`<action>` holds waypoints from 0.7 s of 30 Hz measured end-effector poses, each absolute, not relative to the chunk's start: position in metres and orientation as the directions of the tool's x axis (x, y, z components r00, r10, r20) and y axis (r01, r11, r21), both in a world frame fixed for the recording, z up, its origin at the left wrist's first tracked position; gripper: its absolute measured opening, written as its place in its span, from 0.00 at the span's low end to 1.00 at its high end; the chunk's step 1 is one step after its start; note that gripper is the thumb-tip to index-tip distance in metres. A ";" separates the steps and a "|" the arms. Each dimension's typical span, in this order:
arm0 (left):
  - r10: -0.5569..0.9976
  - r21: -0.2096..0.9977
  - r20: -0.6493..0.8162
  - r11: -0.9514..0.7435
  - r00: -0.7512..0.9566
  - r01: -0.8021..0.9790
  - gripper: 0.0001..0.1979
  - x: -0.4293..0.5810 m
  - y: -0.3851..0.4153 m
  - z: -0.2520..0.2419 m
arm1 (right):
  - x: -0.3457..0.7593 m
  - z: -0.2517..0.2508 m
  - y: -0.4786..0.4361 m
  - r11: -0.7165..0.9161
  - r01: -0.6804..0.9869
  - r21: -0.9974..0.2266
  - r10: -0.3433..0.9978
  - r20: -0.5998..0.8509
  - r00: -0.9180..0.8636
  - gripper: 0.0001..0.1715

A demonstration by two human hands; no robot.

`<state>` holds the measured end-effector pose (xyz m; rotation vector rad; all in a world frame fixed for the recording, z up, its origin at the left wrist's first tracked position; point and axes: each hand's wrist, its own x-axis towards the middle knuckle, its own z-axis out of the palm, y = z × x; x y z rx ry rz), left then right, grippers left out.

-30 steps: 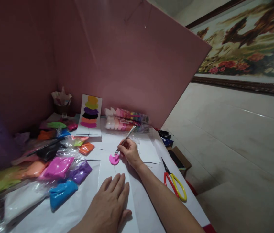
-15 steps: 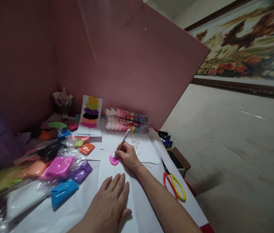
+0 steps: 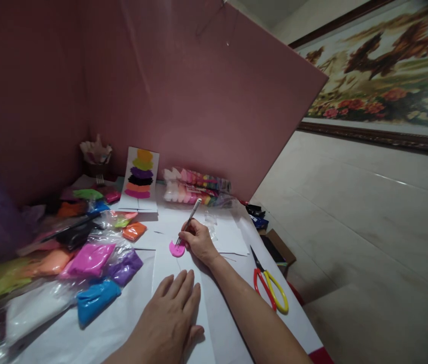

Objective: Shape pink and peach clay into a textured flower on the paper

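In my right hand (image 3: 199,243) is a metal fork (image 3: 191,217), its handle slanting up and its tines down on a flat pink piece of clay (image 3: 176,249). Thin grooves mark the clay under the tines. The clay lies on a white sheet of paper (image 3: 165,263), above a thin drawn line. My left hand (image 3: 172,318) rests flat on the lower part of this sheet, fingers stretched out and nothing held.
Bags of coloured clay, a pink one (image 3: 91,259) and a blue one (image 3: 98,302) among them, lie at the left. Scissors (image 3: 269,288) with red and yellow handles lie right of my right forearm. A card with coloured shapes (image 3: 140,177) leans near packed clay strips (image 3: 196,187).
My right hand has lifted slightly with the fork, whose tines show more plainly on the pink clay. My left hand stays flat on the paper. The whole view has shifted a little.
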<state>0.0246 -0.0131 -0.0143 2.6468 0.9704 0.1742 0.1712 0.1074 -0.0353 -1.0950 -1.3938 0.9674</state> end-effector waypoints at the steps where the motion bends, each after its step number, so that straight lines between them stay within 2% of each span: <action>1: 0.646 0.333 0.003 -0.720 0.763 0.608 0.29 0.025 -0.013 -0.014 | 0.171 -0.035 0.108 0.248 0.101 -0.964 0.969 0.248 -0.006 0.05; 21: 0.649 0.326 0.018 -0.723 0.760 0.609 0.29 0.024 -0.013 -0.019 | 0.168 -0.036 0.113 0.268 0.035 -0.963 0.960 0.270 0.073 0.04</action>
